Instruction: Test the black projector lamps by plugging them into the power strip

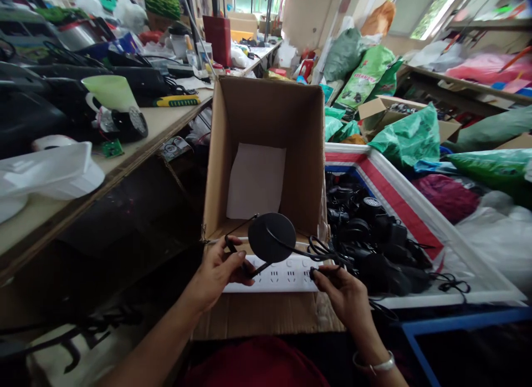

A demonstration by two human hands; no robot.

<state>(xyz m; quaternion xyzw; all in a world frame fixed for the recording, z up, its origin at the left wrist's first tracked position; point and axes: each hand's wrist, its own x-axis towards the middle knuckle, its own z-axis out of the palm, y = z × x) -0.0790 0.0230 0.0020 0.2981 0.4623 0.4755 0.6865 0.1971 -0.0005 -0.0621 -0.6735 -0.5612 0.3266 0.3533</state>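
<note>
Holding steady near the bottom of the view, the left hand (218, 270) has its fingers curled closed around a thin black stem, and up from that pinch rises the round black disc (271, 237), matte and flat, its face turned toward the camera. The stem's long axis runs on a slant, from lower left by the thumb up and right into the disc. Over on the other side, the right hand (343, 293) pinches the end of a thin black cord (320, 248) between thumb and fingertips, closed tight on it; the cord loops from the disc across to that pinch. A metal bracelet (374, 366) sits on the right wrist.

Just beneath both hands lies a white power strip (282, 276), smooth plastic, its long axis left to right, resting on the folded-out flap of a cardboard box (266, 121). The box stands open just behind, brown and matte, with a white sheet of paper (256, 181) lying inside.

Right of the box, a white-rimmed tray (415, 198) with a red stripe holds a heap of black parts and cables (374, 237). Left, a pale wooden workbench (158, 126) carries a green lamp shade (111, 93) and dark gear. Farther back, green plastic bags (369, 71) pile up in a cluttered workroom.
</note>
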